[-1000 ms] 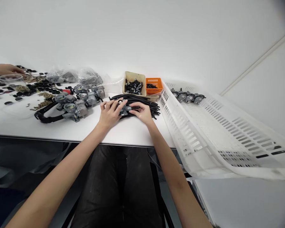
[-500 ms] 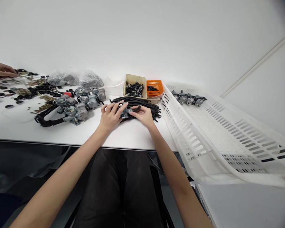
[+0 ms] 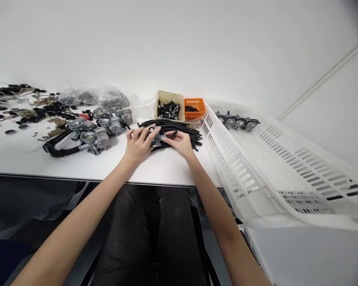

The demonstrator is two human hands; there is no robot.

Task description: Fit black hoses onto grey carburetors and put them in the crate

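Observation:
Close to the table's front, my left hand (image 3: 138,145) is closed around a small grey metal carburetor (image 3: 157,140), its fingers over the top and left side. My right hand (image 3: 181,143) pinches a short black rubber hose (image 3: 172,134) against the carburetor's right side. Whether the hose end is on a fitting is hidden by the fingertips. Behind and beneath both hands lies a pile of black rubber hoses (image 3: 193,137). Left of my left hand stand several more carburetors (image 3: 89,138), one with a black strap-like hose (image 3: 59,152).
Behind the hoses are a cream bin (image 3: 170,96) of black and metal parts and an orange basket (image 3: 194,115). A large white crate (image 3: 241,163) at right holds several carburetors (image 3: 238,123). Small brass and black parts (image 3: 52,111) and plastic bags (image 3: 107,98) spread leftward.
A co-worker's hand at the far left has gone out of view. My hands keep their hold on the carburetor and hose, with hardly any movement.

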